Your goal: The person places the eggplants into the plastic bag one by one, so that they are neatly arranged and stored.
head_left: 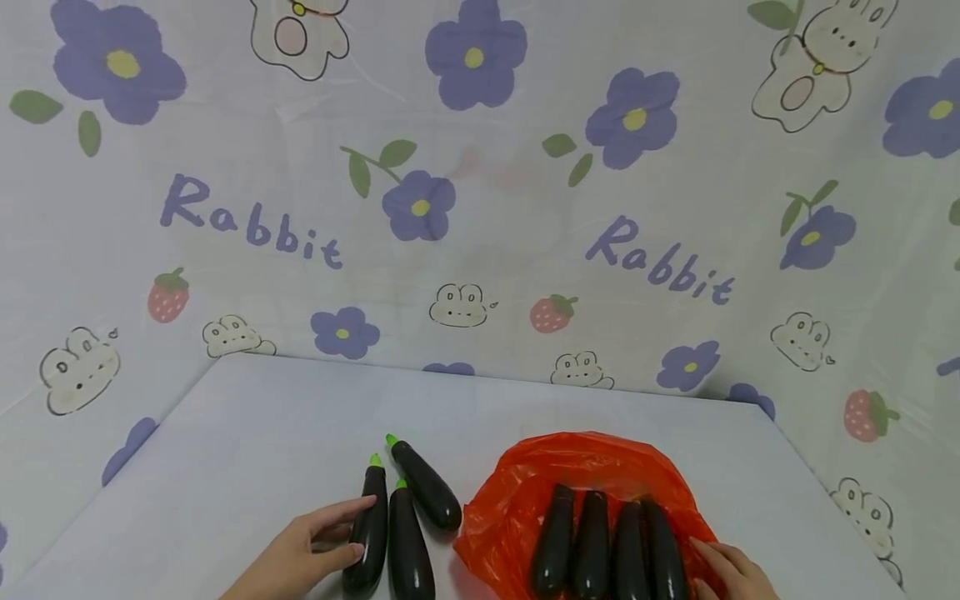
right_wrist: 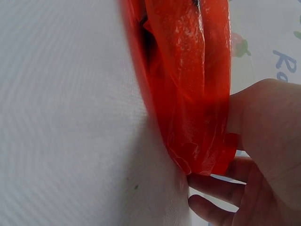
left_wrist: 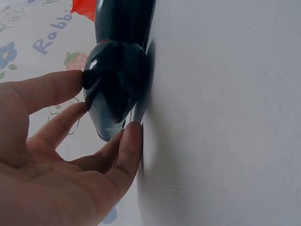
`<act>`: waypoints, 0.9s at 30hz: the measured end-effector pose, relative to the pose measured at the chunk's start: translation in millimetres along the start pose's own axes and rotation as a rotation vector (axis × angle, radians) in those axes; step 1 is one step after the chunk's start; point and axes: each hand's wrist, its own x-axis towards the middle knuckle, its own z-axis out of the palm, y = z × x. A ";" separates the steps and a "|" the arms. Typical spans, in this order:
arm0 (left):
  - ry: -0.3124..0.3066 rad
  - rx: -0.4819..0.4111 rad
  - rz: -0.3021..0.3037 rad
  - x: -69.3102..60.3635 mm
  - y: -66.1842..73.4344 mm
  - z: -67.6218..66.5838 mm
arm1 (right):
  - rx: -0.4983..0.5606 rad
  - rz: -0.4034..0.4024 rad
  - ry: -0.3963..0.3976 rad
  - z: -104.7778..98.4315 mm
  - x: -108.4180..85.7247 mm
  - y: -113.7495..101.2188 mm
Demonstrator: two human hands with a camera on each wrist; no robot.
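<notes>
Three dark eggplants with bright green stem tips lie on the white tabletop left of centre. My left hand [head_left: 306,546] pinches the leftmost eggplant [head_left: 369,533] between thumb and fingers; its rounded dark end [left_wrist: 115,80] shows in the left wrist view. Beside it lie a middle eggplant [head_left: 409,546] and a tilted one [head_left: 427,485] behind. A red plastic bag [head_left: 592,454] is spread wide, with several eggplants [head_left: 591,542] side by side in it. My right hand [head_left: 733,571] holds the bag's right edge, which hangs over the fingers [right_wrist: 218,188] in the right wrist view.
The white table [head_left: 300,425] extends to a back edge against a hanging cloth [head_left: 480,250] printed with purple flowers, rabbits and strawberries. The bag takes up the right front of the table, close to the loose eggplants.
</notes>
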 end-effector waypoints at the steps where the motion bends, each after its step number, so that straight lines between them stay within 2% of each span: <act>1: -0.012 -0.008 0.014 -0.1 -1.1 -0.5 | 0.001 0.004 -0.006 -0.1 0.6 0.0; 10: -0.084 -0.086 0.058 0.4 -3.7 -3.7 | 0.007 0.010 -0.025 -0.1 2.4 1.6; 16: -0.120 -0.088 0.072 0.5 -5.8 -4.3 | 0.007 -0.002 -0.014 0.7 1.7 3.5; 23: -0.154 -0.094 0.116 1.4 -7.0 -5.2 | 0.000 -0.020 0.003 2.6 1.9 5.5; 27: -0.157 -0.113 0.124 1.0 -7.6 -5.4 | -0.014 -0.043 0.018 2.6 1.4 6.1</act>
